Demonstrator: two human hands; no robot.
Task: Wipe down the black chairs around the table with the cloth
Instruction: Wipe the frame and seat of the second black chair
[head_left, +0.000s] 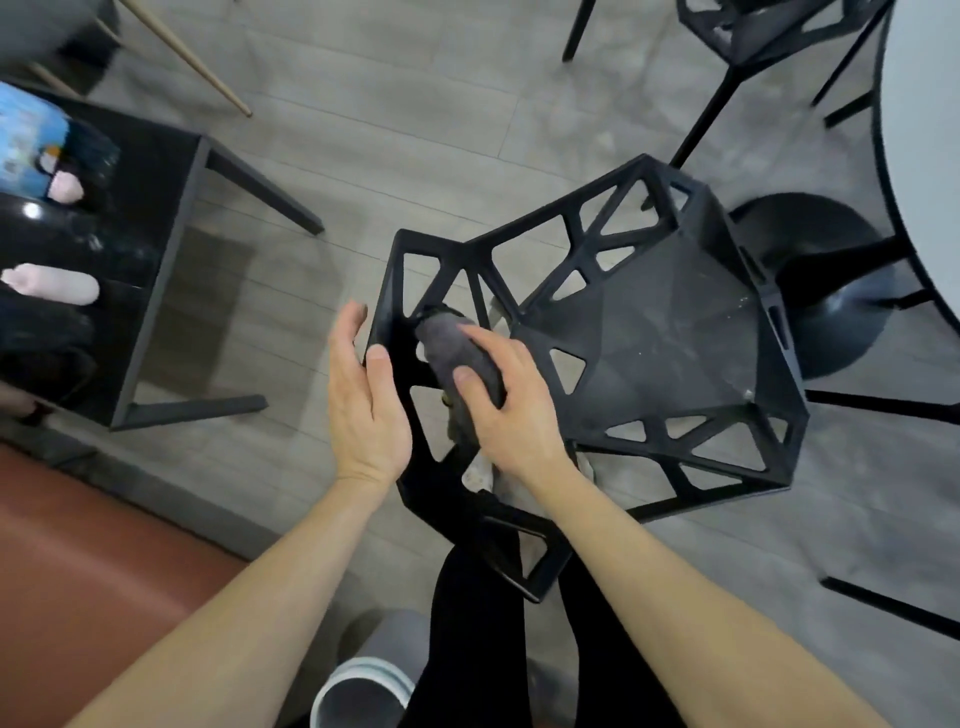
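The right hand (506, 402) grips the grey cloth (462, 358) against the chair (649, 332) back, beside the table (924, 156) edge. The left hand (363, 395), relaxed, steadies the frame. Cloth could snag in the cut-outs, or the light chair may slide under pressure.

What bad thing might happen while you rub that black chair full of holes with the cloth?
The dark grey cloth under the right hand sits on the backrest of the black angular metal chair, right beside triangular holes, so cloth or fingers might slip through and snag. The left hand only rests open at the frame's edge, so a hard push might shift the chair toward the white round table. The seat shows pale specks, which wiping might just smear.
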